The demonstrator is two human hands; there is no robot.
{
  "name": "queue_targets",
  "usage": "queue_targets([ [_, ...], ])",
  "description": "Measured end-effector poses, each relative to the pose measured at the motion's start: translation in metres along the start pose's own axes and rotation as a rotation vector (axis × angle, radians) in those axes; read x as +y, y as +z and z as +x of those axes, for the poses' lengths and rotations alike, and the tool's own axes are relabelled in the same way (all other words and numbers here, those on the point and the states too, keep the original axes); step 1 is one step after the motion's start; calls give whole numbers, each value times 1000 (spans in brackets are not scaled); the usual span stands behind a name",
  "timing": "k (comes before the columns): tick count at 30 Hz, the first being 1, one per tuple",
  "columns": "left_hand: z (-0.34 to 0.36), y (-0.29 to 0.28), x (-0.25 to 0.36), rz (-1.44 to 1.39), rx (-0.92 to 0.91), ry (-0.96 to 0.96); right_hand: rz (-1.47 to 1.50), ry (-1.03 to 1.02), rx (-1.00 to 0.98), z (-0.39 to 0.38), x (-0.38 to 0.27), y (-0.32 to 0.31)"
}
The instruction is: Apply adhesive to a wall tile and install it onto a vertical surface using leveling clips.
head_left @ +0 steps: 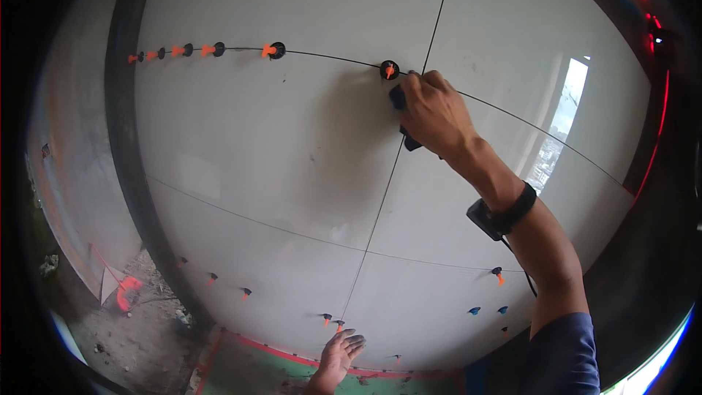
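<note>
Large glossy white wall tiles (241,124) fill the middle, divided by thin dark joints. My right hand (437,113) is raised to where two joints cross, its fingers wrapped round a dark handheld tool (411,140). Most of that tool is hidden behind the hand, so its kind does not show. Just left of these fingers, a round black tile leveler (390,70) with an orange T-shaped handle sits on the joint. Low down, my left hand (341,355) holds nothing, fingers apart, just below an orange-and-black tile leveler (339,325).
Several more levelers, such as one with an orange handle (274,50), line the upper joint leftward. Others, including blue ones (474,311), dot the lower tiles. Red laser light (664,117) runs along the right edge. A red object (128,294) lies on rubble at lower left.
</note>
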State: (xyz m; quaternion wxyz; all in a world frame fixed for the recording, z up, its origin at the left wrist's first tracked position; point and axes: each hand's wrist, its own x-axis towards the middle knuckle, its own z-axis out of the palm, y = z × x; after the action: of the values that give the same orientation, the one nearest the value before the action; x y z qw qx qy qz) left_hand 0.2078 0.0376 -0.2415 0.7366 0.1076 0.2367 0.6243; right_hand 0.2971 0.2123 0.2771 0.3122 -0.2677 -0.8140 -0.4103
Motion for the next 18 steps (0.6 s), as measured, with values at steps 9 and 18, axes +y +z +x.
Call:
queue_targets([
  [9, -19, 26, 28, 106, -74, 148, 408, 199, -56, -147, -35, 6],
  [18, -33, 54, 19, -24, -81, 28, 987, 734, -381, -398, -248, 38],
])
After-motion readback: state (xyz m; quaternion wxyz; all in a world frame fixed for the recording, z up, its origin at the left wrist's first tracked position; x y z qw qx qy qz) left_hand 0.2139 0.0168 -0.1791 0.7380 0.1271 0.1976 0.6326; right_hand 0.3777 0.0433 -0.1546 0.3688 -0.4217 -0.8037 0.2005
